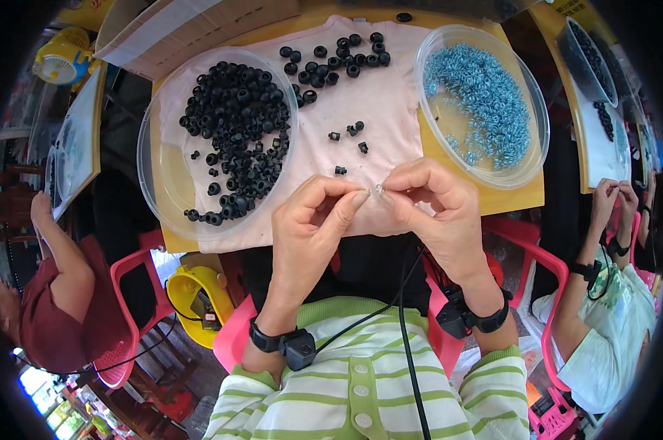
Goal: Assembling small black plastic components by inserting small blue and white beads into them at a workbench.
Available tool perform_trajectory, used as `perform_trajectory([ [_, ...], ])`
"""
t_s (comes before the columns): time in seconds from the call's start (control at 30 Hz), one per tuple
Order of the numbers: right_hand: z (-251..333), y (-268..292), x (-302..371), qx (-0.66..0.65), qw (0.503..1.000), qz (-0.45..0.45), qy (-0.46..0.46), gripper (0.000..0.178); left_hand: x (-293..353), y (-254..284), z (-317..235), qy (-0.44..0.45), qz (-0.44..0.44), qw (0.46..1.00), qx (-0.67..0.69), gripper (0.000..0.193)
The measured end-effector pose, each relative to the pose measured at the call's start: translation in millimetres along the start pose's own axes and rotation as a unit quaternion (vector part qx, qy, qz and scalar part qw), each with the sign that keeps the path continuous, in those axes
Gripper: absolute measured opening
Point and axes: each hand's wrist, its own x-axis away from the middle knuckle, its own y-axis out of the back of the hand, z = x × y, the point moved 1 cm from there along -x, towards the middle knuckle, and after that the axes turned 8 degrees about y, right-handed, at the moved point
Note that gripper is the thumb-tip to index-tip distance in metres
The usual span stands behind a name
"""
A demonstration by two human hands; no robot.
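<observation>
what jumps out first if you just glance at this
Two bare hands meet low in the middle, the left hand and right hand pinching one tiny pale part between their fingertips. Behind them on a pink cloth, a clear bowl of black rubber rings sits left and a clear bowl of blue rings right.

Left bowl (155,183) holds grommets (236,117); right bowl (529,169) holds rings (485,95).
</observation>
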Motion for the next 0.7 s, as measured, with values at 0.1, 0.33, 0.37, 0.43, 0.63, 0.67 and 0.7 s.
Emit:
perform_trajectory([
  [0.1,-0.8,-0.6,0.9,0.088,0.996,-0.021,-0.002,0.011,-2.3,0.0,-5.3,-0.103,-0.054,0.976,-0.182,0.01],
  [0.33,-3.2,-0.1,-0.3,0.129,0.991,-0.011,-0.032,0.013,-1.5,-2.6,-15.6,-0.129,-0.076,0.949,-0.276,0.026],
  [0.37,-3.1,-0.3,0.2,0.064,0.996,-0.018,-0.052,0.011,-0.2,-2.0,-16.1,-0.13,-0.078,0.949,-0.276,0.026],
  [0.43,6.7,1.6,-1.3,-0.016,0.994,-0.01,-0.106,0.011,1.5,-1.0,-17.3,-0.153,-0.051,0.959,-0.231,0.03],
  [0.63,10.6,0.7,0.1,-0.136,0.976,0.001,-0.167,0.01,1.6,2.4,-11.4,-0.218,-0.037,0.951,-0.218,0.026],
  [0.67,11.0,-0.1,0.2,-0.151,0.972,0.002,-0.178,0.01,2.3,1.9,-12.0,-0.221,-0.038,0.95,-0.218,0.026],
  [0.7,11.0,-1.5,0.5,-0.15,0.973,0.002,-0.175,0.01,2.8,1.3,-12.5,-0.216,-0.04,0.952,-0.213,0.025],
])
